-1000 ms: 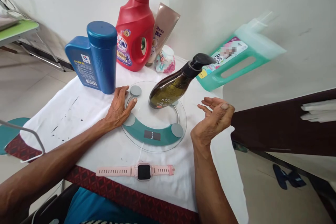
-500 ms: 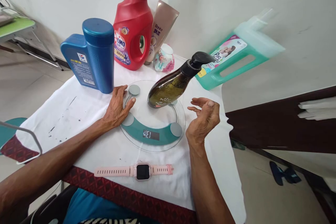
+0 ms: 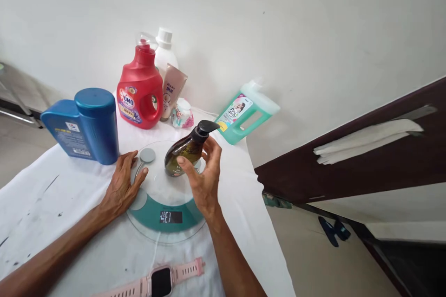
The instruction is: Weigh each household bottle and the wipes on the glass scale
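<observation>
A dark brown pump bottle [image 3: 184,151] with a black pump head stands on a round glass scale [image 3: 163,204] with a teal band and a lit display. My right hand [image 3: 204,176] wraps its fingers round the bottle from the front right. My left hand [image 3: 121,185] lies flat and open on the white cloth, its fingers resting on the scale's left rim beside a grey pad.
Behind the scale stand a blue bottle [image 3: 85,125], a red detergent jug [image 3: 139,90], a white bottle [image 3: 165,53], a beige tube [image 3: 172,88], a small pink jar [image 3: 181,113] and a green jug [image 3: 244,111]. A pink smartwatch [image 3: 156,280] lies at the near edge. A dark door [image 3: 348,162] stands on the right.
My right hand, open beside the scale before, has moved left and closed round the pump bottle. The view has tilted up and pulled back. The left hand stays on the scale's rim.
</observation>
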`<state>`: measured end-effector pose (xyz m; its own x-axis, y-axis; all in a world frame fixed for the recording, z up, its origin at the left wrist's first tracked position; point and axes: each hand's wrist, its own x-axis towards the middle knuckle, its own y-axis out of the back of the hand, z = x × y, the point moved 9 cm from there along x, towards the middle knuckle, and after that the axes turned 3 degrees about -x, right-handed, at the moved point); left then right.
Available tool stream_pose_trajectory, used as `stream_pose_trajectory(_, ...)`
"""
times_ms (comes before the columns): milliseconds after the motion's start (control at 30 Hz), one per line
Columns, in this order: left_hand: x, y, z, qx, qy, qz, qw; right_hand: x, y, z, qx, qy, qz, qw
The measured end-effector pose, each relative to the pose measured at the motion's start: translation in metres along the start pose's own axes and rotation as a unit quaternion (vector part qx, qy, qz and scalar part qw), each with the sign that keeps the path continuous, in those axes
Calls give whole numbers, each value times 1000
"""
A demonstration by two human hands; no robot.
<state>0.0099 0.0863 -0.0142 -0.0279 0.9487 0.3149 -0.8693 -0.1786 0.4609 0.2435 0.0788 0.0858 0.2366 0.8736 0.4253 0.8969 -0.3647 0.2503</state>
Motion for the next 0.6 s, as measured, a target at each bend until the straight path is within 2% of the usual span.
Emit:
stream_pose_trajectory(167, -1, 0, -2, -4, 6, 5, 1000, 7, -22, 0, -3, -73, -23, 997)
stream_pose_trajectory(267, -2, -1, -4, -9, 14, 6, 1000, 12, -18, 2, 52, -92, -29, 994)
stream_pose_trajectory(333, -3, -2, -6, -10, 22, 4, 1000, 25, -4, 5, 69, -96, -2, 993)
stream_pose_trajectory(467, -4, -5, -8, -7, 35, 3, 999, 86, 34, 22, -39, -63, 119, 990)
stream_pose_trajectory(533, -5, -5, -7, -3, 36, 5, 999, 128, 40, 38, -114, -37, 155, 981)
stream_pose_trajectory(600, -5, -5, -7, 0, 34, 8, 999, 171, 39, 63, -162, -40, 168, 972)
